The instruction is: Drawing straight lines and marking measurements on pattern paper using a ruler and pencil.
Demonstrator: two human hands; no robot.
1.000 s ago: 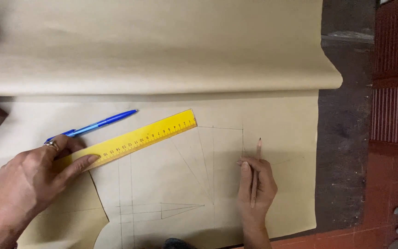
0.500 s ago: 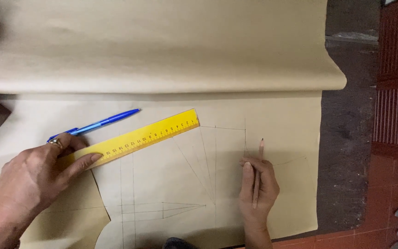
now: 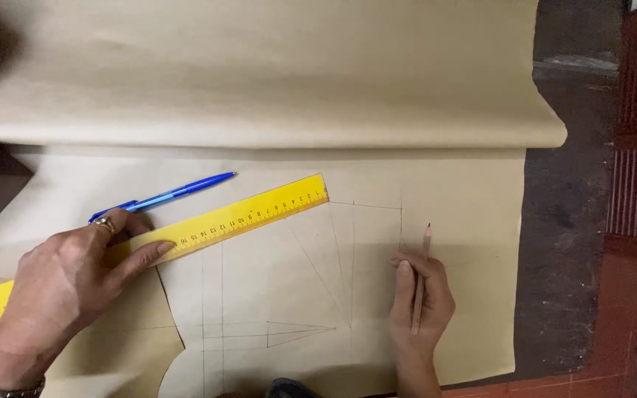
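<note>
Seen from above: smooth tan pattern paper (image 3: 451,191) spread flat, crossed by faint pencil lines forming triangles and a box shape. Above it, the same paper curled into a broad, soft roll (image 3: 259,81). Across the sheet's left half, a long yellow plastic ruler (image 3: 252,214) lying slanted, its lower end cut off at the frame edge. Left hand (image 3: 75,280) pressing flat on the ruler, fingers spread, ring on one finger, metal watch partly cropped. Just above the ruler, a blue pen (image 3: 171,195), its near end hidden behind the fingers. Right of the ruler, right hand (image 3: 422,302) resting on the paper, grip closed around a thin brown pencil (image 3: 422,265), tip up. Dark worktop (image 3: 562,295) at right.
</note>
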